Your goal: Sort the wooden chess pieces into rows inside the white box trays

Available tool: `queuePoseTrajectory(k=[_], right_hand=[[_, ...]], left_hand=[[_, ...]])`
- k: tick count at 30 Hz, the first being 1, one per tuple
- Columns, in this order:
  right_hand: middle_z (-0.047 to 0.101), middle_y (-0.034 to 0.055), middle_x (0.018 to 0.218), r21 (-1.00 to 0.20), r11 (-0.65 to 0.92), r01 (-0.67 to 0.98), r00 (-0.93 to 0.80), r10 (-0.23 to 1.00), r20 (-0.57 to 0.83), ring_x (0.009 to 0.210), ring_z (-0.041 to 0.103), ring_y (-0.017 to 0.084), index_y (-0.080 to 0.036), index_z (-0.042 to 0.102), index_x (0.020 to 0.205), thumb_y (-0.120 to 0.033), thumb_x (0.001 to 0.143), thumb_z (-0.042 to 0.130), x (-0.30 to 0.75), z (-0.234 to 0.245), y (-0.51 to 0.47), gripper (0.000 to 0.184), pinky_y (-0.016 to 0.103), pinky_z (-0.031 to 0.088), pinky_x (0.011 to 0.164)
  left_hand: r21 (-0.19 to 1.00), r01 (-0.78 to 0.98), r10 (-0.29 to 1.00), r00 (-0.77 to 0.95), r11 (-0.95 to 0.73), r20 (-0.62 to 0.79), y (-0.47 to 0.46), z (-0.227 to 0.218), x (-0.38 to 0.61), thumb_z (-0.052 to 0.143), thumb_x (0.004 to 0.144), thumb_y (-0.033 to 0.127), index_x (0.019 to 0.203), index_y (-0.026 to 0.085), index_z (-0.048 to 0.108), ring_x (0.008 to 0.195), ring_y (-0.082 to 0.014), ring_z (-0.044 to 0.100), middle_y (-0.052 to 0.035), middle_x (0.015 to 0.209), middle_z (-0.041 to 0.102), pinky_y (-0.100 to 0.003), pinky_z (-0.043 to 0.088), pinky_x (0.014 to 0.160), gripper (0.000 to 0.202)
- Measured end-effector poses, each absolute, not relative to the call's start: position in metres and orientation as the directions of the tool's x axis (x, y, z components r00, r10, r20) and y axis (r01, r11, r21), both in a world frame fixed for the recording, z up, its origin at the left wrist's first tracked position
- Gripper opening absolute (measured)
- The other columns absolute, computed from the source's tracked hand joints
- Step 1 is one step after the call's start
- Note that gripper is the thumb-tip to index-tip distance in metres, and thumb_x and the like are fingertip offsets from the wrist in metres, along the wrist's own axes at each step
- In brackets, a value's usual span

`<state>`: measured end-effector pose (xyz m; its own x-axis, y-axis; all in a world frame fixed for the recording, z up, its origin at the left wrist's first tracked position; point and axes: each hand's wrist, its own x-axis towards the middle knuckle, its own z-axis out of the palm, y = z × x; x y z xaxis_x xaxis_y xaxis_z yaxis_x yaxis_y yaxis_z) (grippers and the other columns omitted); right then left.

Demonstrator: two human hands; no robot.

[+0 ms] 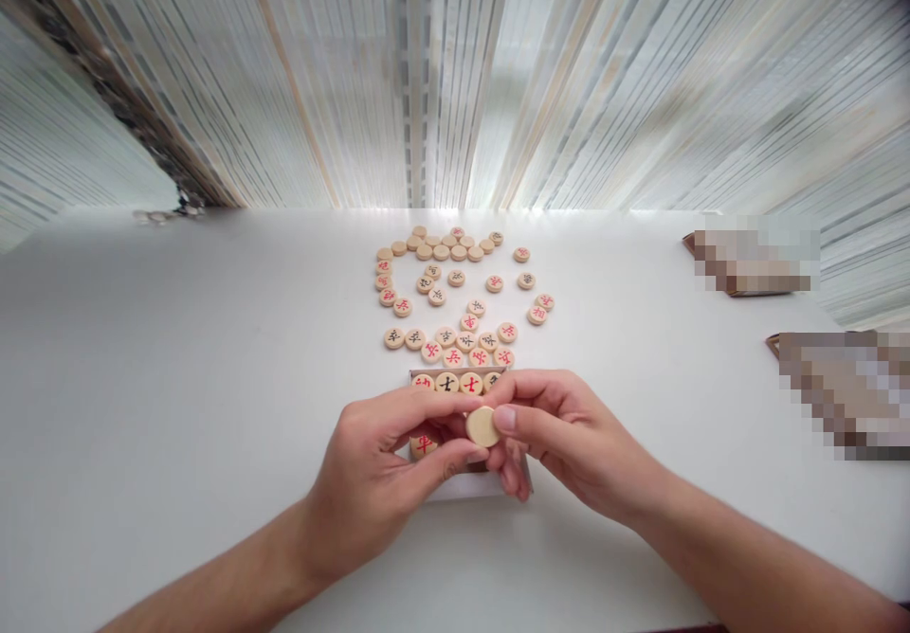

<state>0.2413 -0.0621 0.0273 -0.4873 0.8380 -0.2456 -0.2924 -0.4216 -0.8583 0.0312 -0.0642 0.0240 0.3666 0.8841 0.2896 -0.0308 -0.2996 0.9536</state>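
Note:
A round wooden game piece (482,426), blank face toward me, is pinched between my left hand (380,477) and my right hand (555,439). Both hands hover over a small open box (469,487) that holds a few pieces marked in red or black. The box is mostly hidden by my fingers. Beyond it, several more wooden pieces (455,301) lie spread over the white table (177,377), some face up with red or black characters, some blank.
Two brown-edged items (754,259) (843,391), blurred out, lie at the table's right side. A pale striped curtain (455,74) hangs behind the table's far edge.

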Motion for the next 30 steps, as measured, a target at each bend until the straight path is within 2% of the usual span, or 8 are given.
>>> queuePoseTrajectory(k=[6, 11, 15, 25, 30], right_hand=[[0.076, 0.0027, 0.072, -0.841, -0.443, -0.311, -0.508, 0.825, -0.247, 0.055, 0.07, 0.012, -0.014, 0.074, 0.091, -0.029, 0.084, 0.092, 0.2425, 0.0242, -0.0635, 0.025, 0.022, 0.057, 0.053], [0.076, 0.0006, 0.07, -0.826, -0.467, -0.315, -0.521, 0.813, -0.26, 0.054, 0.068, 0.01, -0.015, 0.073, 0.089, -0.019, 0.073, 0.1, 0.2411, 0.0261, -0.0642, 0.031, 0.019, 0.056, 0.053], [0.074, -0.0006, 0.064, -0.826, -0.481, -0.294, -0.509, 0.81, -0.29, 0.049, 0.065, 0.009, -0.015, 0.071, 0.081, -0.024, 0.073, 0.101, 0.2396, 0.0276, -0.0642, 0.033, 0.018, 0.054, 0.049], [0.075, 0.0001, 0.067, -0.839, -0.44, -0.32, -0.495, 0.833, -0.248, 0.051, 0.065, 0.008, -0.013, 0.072, 0.081, -0.023, 0.078, 0.097, 0.2394, 0.0263, -0.0651, 0.027, 0.016, 0.055, 0.051], [0.075, 0.0021, 0.066, -0.83, -0.441, -0.341, -0.503, 0.832, -0.235, 0.048, 0.067, 0.009, -0.013, 0.072, 0.078, -0.039, 0.091, 0.088, 0.2384, 0.0243, -0.0648, 0.033, 0.016, 0.056, 0.048]], left_hand=[[0.97, -0.063, 0.904, 0.353, -0.233, 0.241, -0.0641, 0.0255, 0.0323, 0.082, 0.093, 0.01, 0.116, 0.025, 0.085, 0.076, -0.0171, 0.083, -0.0017, 0.088, 0.087, -0.024, 0.067, 0.075, 0.028], [0.943, 0.008, 0.889, 0.335, -0.333, 0.312, -0.0636, 0.0234, 0.0301, 0.086, 0.089, 0.012, 0.113, 0.024, 0.086, 0.072, -0.0178, 0.081, -0.003, 0.088, 0.087, -0.026, 0.067, 0.072, 0.026], [0.895, 0.063, 0.845, 0.365, -0.442, 0.392, -0.0631, 0.0224, 0.0303, 0.085, 0.09, 0.01, 0.118, 0.024, 0.084, 0.075, -0.0179, 0.082, -0.003, 0.092, 0.087, -0.027, 0.066, 0.075, 0.032], [0.861, 0.071, 0.807, 0.396, -0.503, 0.439, -0.0632, 0.0186, 0.0264, 0.083, 0.092, 0.01, 0.121, 0.02, 0.081, 0.076, -0.014, 0.08, -0.0024, 0.09, 0.085, -0.021, 0.062, 0.073, 0.031], [0.881, 0.046, 0.813, 0.409, -0.472, 0.414, -0.0634, 0.021, 0.0274, 0.081, 0.094, 0.01, 0.121, 0.022, 0.081, 0.075, -0.0134, 0.079, -0.001, 0.09, 0.085, -0.021, 0.06, 0.071, 0.029]])
